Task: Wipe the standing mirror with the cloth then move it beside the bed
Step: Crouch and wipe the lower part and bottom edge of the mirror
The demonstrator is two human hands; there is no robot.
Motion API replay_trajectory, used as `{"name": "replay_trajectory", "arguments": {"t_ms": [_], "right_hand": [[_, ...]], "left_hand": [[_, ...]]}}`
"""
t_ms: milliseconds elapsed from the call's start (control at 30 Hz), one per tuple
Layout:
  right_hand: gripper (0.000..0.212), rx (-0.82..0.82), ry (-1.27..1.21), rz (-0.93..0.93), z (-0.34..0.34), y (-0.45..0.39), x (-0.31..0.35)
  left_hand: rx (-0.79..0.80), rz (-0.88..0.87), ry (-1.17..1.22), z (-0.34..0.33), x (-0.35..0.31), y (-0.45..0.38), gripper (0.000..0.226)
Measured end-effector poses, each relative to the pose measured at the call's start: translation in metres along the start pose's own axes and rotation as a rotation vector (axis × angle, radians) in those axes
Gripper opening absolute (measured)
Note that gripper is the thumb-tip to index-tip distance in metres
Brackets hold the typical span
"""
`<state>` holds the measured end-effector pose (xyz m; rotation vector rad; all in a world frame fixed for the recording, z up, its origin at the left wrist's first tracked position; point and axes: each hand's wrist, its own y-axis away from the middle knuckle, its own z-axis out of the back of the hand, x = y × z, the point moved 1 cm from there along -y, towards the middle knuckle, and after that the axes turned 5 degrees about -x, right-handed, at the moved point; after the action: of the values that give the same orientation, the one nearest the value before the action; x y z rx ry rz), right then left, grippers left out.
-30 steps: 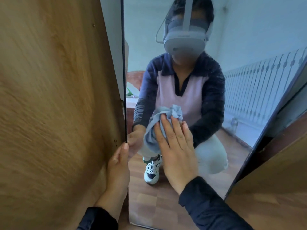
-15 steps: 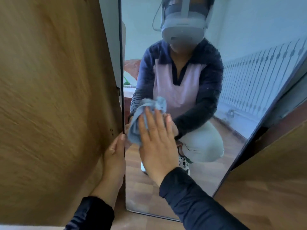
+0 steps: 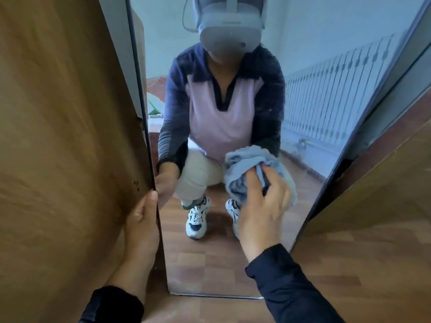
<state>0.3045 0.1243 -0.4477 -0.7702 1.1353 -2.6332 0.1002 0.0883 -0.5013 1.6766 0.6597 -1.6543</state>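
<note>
Two hands at work: my left hand (image 3: pixel 142 220) grips the mirror (image 3: pixel 210 264) by its thin dark edge, my right hand (image 3: pixel 261 210) pinches the soft, bunched cloth (image 3: pixel 247 164) against the glass. Tall, rigid and breakable, the mirror stands on the floor (image 3: pixel 349 264); I'd carry it by both side edges.

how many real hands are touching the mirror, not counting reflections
2. The left hand grips the mirror by its left edge, low down. The right hand holds the cloth against the glass, right of centre. No other hands show.
</note>
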Motion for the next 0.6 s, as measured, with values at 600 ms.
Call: {"name": "replay_trajectory", "arguments": {"t_ms": [600], "right_hand": [[0.050, -0.016, 0.009, -0.256, 0.020, 0.012, -0.046]], "left_hand": [[0.065, 0.027, -0.036, 0.004, 0.002, -0.001, 0.021]]}}
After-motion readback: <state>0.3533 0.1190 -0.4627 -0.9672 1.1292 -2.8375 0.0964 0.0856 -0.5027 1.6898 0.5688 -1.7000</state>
